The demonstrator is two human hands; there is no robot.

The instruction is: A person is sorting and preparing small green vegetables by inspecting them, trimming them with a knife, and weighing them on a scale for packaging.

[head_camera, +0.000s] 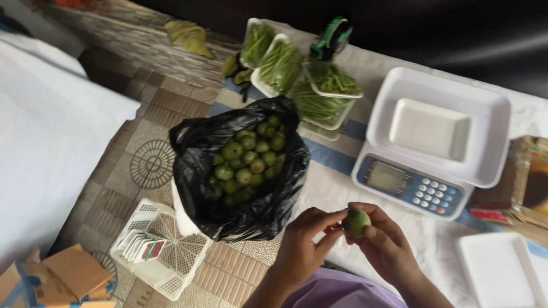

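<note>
A small round green fruit [356, 221] is held between both my hands near the bottom middle of the view. My left hand [305, 242] pinches it from the left with fingertips, and my right hand [385, 245] cups it from the right. Just left of my hands stands an open black plastic bag [200, 148] filled with several more green fruits [246, 159]. A white weighing scale [434, 142] with an empty white foam tray [429, 128] on its pan sits on the table beyond my right hand.
Several white trays of green beans [297, 74] lie behind the bag, beside a green tape dispenser [331, 37]. A white plastic basket [160, 248] with small packets sits on the tiled floor. An empty foam tray [496, 271] lies at the right; cardboard [74, 274] lies bottom left.
</note>
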